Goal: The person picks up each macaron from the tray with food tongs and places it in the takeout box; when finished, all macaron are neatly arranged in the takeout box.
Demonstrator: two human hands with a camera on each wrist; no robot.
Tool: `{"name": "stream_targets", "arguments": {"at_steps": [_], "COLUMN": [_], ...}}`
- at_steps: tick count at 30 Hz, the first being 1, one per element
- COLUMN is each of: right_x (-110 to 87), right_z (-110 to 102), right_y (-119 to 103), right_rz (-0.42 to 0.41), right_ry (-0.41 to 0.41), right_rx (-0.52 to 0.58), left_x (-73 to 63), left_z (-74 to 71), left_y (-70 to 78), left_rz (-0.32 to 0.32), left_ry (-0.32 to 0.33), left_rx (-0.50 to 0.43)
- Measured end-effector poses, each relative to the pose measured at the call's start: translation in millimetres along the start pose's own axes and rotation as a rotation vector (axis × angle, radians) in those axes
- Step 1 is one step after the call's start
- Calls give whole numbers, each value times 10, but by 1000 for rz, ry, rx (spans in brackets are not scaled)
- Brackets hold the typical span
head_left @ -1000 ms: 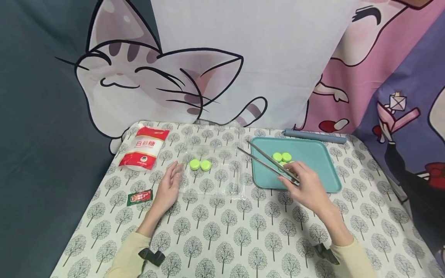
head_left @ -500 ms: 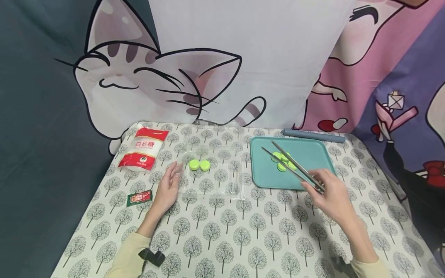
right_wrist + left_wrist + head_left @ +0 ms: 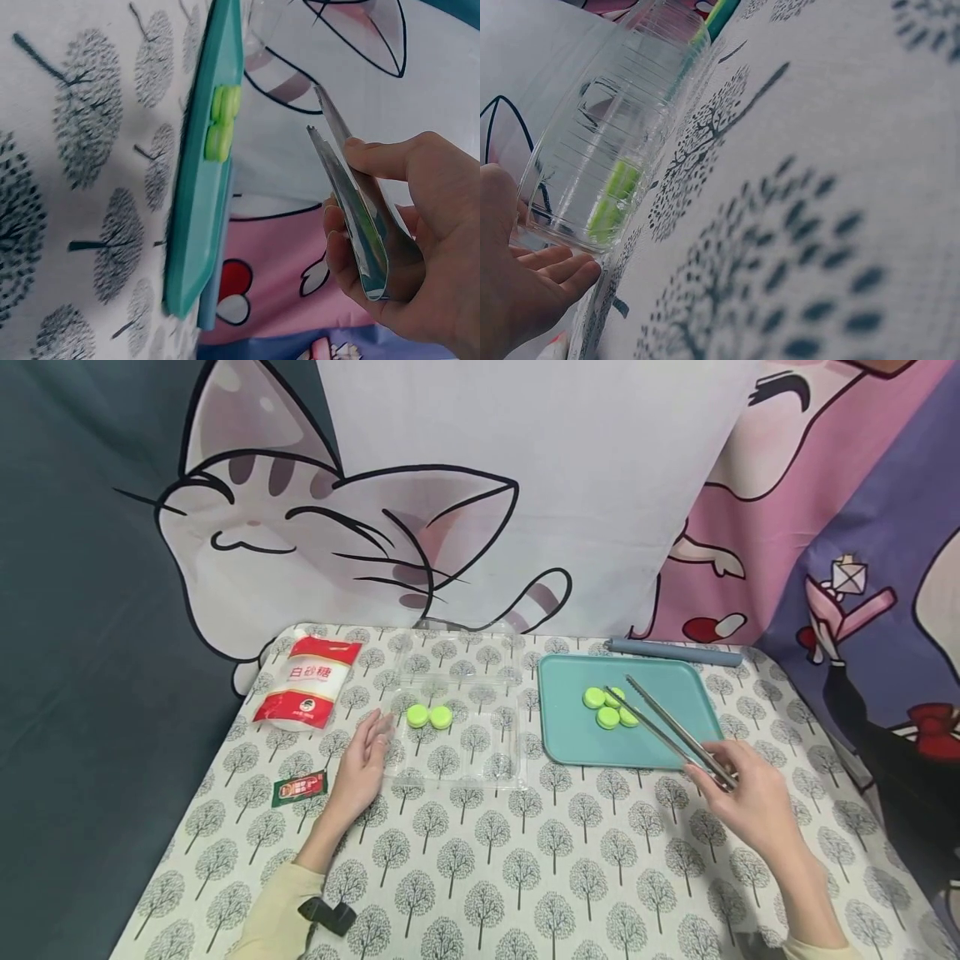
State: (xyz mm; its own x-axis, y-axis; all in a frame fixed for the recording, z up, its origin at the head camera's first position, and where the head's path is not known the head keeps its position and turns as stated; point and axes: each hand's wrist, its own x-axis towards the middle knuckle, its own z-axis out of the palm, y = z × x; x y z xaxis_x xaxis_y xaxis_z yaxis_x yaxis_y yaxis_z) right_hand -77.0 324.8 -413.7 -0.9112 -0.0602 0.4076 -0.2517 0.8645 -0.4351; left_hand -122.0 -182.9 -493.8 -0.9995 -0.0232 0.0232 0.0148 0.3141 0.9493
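Note:
My right hand [image 3: 753,793] grips a pair of metal tongs [image 3: 678,735] by the hinged end. The tongs' tips are apart and hold nothing, over the right part of a teal tray [image 3: 660,681]. On that tray several lime-green macarons [image 3: 608,718] lie in a cluster left of the tips. My left hand [image 3: 365,760], fingers fairly straight, touches the left side of a clear plastic box [image 3: 480,777] whose lid [image 3: 457,652] is folded back. Two more macarons [image 3: 429,717] sit side by side in the box. In the left wrist view, my fingers [image 3: 574,277] lie against the box's end.
A red and white bag of sugar [image 3: 309,683] lies at the back left. Nearer me is a small green and red packet [image 3: 300,787]. A grey-blue rolled-up tube [image 3: 675,652] lies behind the tray. Printed curtains hang past the table's far edge.
My right hand has moved rightward and toward me with the tongs, whose tips went from near the box to over the tray. My left hand stays beside the box.

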Motion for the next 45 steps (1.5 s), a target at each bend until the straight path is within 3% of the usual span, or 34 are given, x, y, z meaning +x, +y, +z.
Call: {"name": "stream_targets", "arguments": {"at_steps": [10,31,45], "right_x": [-97,-189,-207], "right_z": [28,91,219], "right_y": [165,335,379], "right_rz": [29,149,116], "right_ry": [-4,-159,-128], "right_rx": [-50,-112,-103], "left_x": [-18,-1,-1], "left_z": [6,-7,-15], "left_y": [-11,-3,-43], "left_rz": [0,4,7], "left_ry": [2,0,-6], "left_rx": [1,-20,-29]}}
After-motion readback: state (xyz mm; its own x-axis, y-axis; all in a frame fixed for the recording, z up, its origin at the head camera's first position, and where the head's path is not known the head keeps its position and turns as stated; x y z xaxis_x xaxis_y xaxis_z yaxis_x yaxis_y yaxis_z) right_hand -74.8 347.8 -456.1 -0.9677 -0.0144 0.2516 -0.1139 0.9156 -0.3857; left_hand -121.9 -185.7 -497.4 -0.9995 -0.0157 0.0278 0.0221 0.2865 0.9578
